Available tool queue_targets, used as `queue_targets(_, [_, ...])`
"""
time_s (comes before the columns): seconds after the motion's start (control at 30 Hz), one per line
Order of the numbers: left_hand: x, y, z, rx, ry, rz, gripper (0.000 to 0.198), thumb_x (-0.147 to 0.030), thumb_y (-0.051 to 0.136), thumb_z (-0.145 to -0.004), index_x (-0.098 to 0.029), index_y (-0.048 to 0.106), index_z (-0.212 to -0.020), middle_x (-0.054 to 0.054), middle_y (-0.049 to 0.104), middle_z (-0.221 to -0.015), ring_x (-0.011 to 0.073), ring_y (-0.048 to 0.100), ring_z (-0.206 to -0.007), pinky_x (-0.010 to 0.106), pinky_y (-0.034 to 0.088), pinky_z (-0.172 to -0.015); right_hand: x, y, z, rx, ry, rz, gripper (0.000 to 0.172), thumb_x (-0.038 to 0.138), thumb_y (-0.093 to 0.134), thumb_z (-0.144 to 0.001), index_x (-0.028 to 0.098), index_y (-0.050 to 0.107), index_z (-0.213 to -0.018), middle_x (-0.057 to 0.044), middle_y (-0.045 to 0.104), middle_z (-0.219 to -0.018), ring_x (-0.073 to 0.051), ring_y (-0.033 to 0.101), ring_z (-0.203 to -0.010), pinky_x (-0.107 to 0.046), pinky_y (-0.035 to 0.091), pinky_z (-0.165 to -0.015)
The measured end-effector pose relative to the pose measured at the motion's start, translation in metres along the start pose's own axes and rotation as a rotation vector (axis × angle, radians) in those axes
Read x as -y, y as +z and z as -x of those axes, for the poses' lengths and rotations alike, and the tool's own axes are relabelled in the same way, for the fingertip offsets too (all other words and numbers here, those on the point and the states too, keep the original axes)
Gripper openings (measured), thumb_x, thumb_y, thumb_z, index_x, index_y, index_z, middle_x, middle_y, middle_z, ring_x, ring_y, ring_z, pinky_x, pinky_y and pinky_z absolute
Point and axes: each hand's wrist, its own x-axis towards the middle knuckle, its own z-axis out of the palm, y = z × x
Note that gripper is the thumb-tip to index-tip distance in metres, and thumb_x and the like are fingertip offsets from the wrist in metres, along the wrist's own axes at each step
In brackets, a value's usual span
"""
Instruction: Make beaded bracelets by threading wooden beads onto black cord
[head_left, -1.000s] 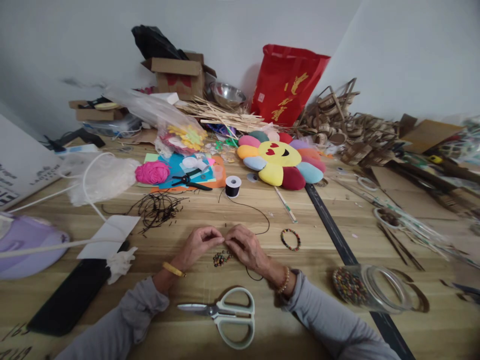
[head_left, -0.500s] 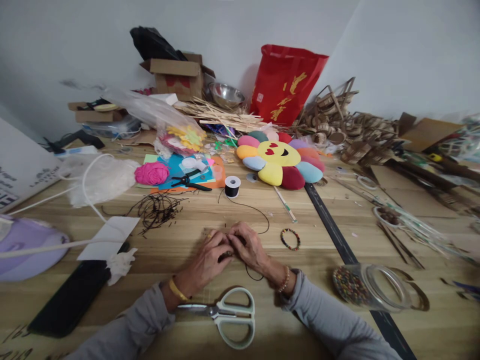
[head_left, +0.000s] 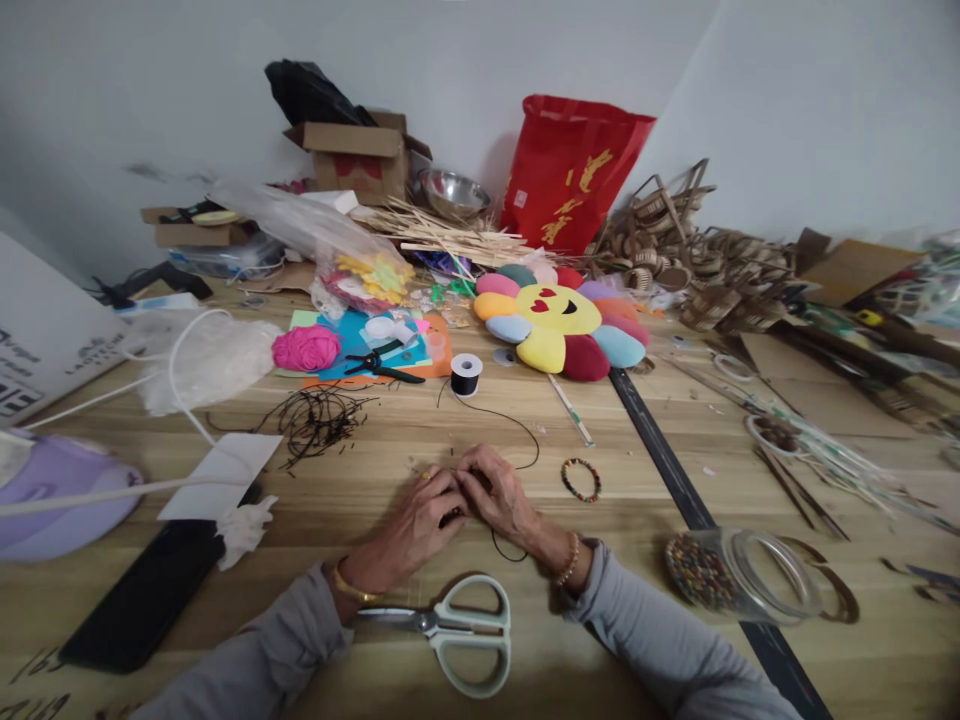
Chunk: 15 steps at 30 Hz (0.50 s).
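My left hand (head_left: 426, 520) and my right hand (head_left: 496, 490) meet above the table, thumbs and fingertips pinched together. A thin black cord (head_left: 538, 445) curves from the white-rimmed spool (head_left: 466, 375) to my right hand and shows again below it as a short loop. Both hands are closed on this cord, though the pinched part is hidden by the fingers. Just right of my right hand lies a multicoloured beaded bracelet (head_left: 581, 480). Scissors with pale handles (head_left: 472, 632) lie below my hands, blades pointing left.
A clear jar of beads (head_left: 705, 572) lies on its side at right. Left of the hands are a tangle of black cord (head_left: 319, 425), pliers (head_left: 382, 366), pink yarn (head_left: 306, 348) and a dark phone-like slab (head_left: 142, 595). Behind sits a flower cushion (head_left: 561, 315).
The fingers of my left hand have shifted slightly and closed in a little, near the same spot. My right hand stays almost still. The whole view has moved a touch.
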Motion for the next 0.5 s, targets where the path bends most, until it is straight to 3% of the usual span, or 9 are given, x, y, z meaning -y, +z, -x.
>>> queue_targets(0.3, [0.0067, 0.0032, 0.0030, -0.026, 0.007, -0.049, 0.009, -0.010, 0.060, -0.080, -0.018, 0.064, -0.078, 0.004, 0.062, -0.086, 0.0192, 0.056, -0.088, 0.036, 0.043, -0.088, -0.0036, 0.0009, 0.0016, 0.011, 0.003, -0.001, 0.015, 0.024, 0.044, -0.093, 0.018, 0.053, -0.082, -0.004, 0.054, -0.076, -0.015, 0.051, -0.070, -0.027, 0.043, -0.065])
queue_targets(0.5, [0.0090, 0.0049, 0.0017, -0.103, 0.019, 0.008, 0.011, -0.007, 0.063, -0.075, -0.017, 0.063, -0.072, 0.003, 0.063, -0.080, 0.0188, 0.056, -0.084, 0.033, 0.045, -0.082, -0.0025, 0.0005, 0.0012, 0.023, 0.014, -0.004, 0.014, 0.024, 0.044, -0.092, 0.018, 0.053, -0.082, -0.003, 0.054, -0.076, -0.015, 0.051, -0.070, -0.027, 0.043, -0.066])
